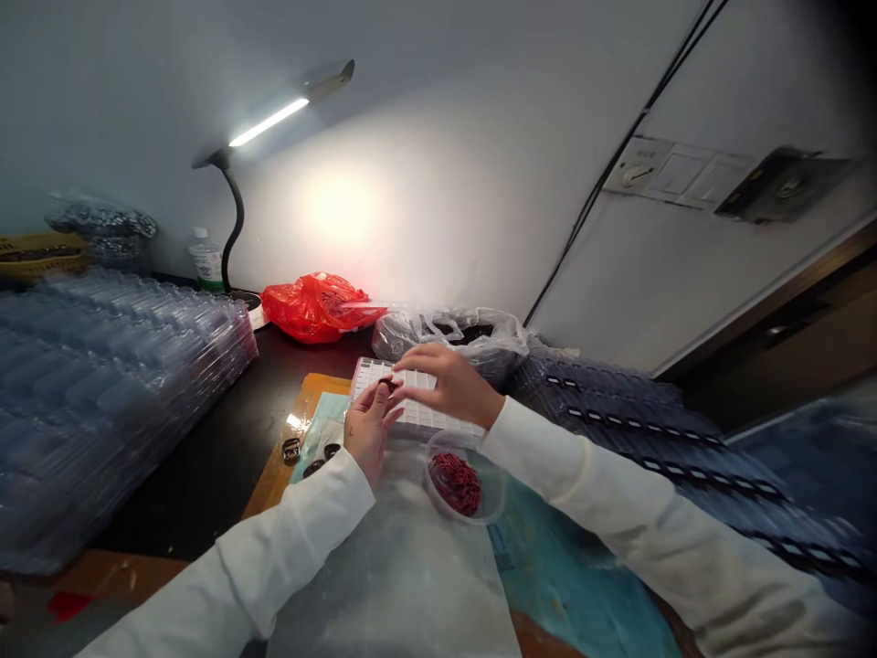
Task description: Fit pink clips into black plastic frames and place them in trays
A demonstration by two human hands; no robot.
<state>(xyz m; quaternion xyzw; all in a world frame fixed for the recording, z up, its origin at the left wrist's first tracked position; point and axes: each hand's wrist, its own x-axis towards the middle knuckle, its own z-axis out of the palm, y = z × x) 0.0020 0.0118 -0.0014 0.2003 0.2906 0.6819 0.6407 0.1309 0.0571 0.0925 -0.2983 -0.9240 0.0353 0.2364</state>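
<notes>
My left hand [368,429] pinches a small dark brown, shiny piece [388,385] between thumb and fingers. Its exact kind is too small to make out. Close by on the right, my right hand [449,379] has its thumb and fingers spread, with the fingertips near the piece. Beneath both hands lies a white gridded tray [417,416], partly covered by them. A clear round tub [490,498] just below my right wrist holds many thin dark red pieces [456,484]. Left of my left hand lie several dark shiny pieces, one of them a rounded, buckle-like piece [291,450].
Tall stacks of clear plastic trays stand left [123,366] and right [637,439]. A lit desk lamp [237,219], a bottle [206,259], a red plastic bag [319,308] and a translucent bag [411,334] line the wall. A whitish sheet [404,567] covers the near worktop.
</notes>
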